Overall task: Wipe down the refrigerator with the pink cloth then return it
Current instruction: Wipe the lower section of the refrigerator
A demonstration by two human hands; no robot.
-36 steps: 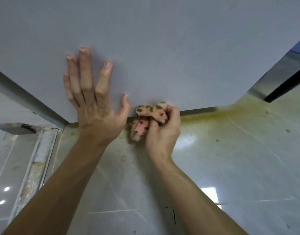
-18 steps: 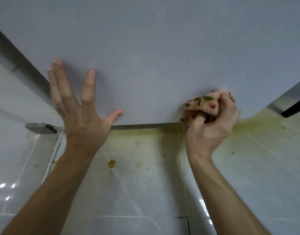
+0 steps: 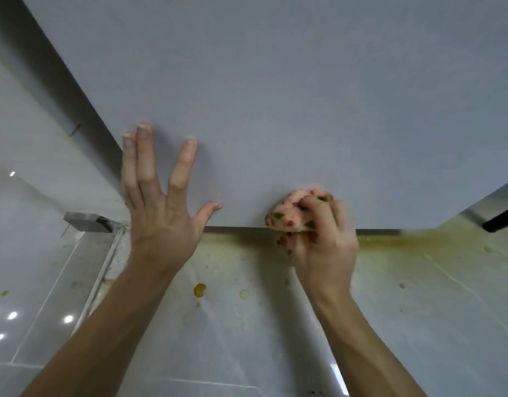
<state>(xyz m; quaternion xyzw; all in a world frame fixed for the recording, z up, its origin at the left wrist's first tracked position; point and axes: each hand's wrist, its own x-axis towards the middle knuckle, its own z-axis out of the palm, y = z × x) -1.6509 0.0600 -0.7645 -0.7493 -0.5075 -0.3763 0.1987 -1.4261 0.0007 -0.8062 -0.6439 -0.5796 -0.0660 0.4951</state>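
While the left hand [image 3: 161,222] braces the refrigerator [image 3: 275,110] with fingers spread, the right hand [image 3: 324,242] – fingers clenched – presses the bunched pink cloth [image 3: 290,213] at the panel's lower edge

Both bare forearms reach up from the near edge, the left from the near left corner, the right from the near right. The left hand [image 3: 158,213] is spread flat, palm away from the camera, pressed on the fridge [image 3: 275,96] door. Its outer three fingers lie close together and point far; the index finger stands apart, and the thumb juts right. The wrist is straight. The right hand [image 3: 324,239] sits to its right, well apart from it, at the door's lower edge. It is curled into a fist around the bunched cloth [image 3: 290,213], knuckles toward the camera, the cloth bulging out on the far left side of the fingers. This hand is slightly blurred.
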